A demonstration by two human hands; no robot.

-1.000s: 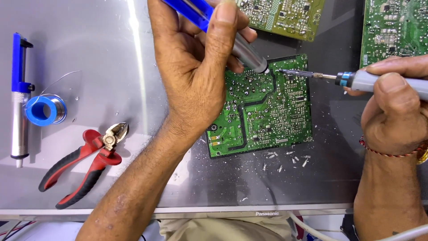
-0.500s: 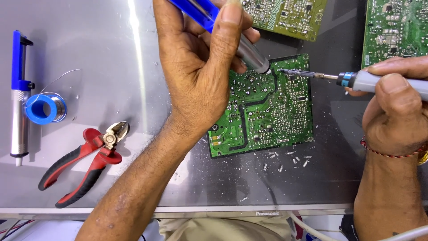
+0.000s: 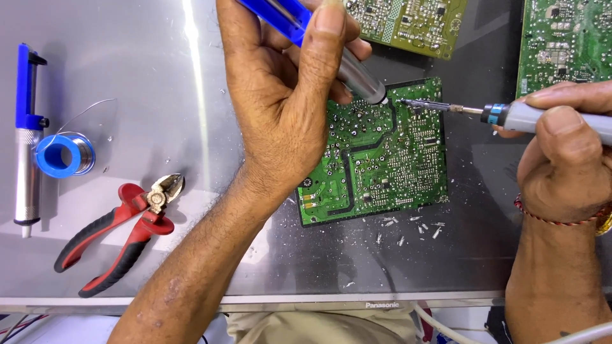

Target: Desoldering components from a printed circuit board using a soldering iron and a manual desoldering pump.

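A green circuit board (image 3: 382, 159) lies solder side up on a shiny grey metal sheet (image 3: 127, 76). My left hand (image 3: 280, 108) grips a blue and silver desoldering pump (image 3: 357, 79), its tip resting on the board's upper edge. My right hand (image 3: 561, 159) holds a grey soldering iron (image 3: 510, 116) with a blue ring. The iron's thin tip touches the board right beside the pump's nozzle. A red thread band circles my right wrist.
A second desoldering pump (image 3: 27, 134) and a blue solder spool (image 3: 60, 155) lie at the far left. Red and black cutters (image 3: 121, 229) rest below them. Two more circuit boards (image 3: 414, 22) (image 3: 564, 41) sit at the top. Cut metal bits (image 3: 408, 229) are scattered below the board.
Both hands and tools have drifted slightly; the pump tip and iron tip stay together at the board's upper edge.
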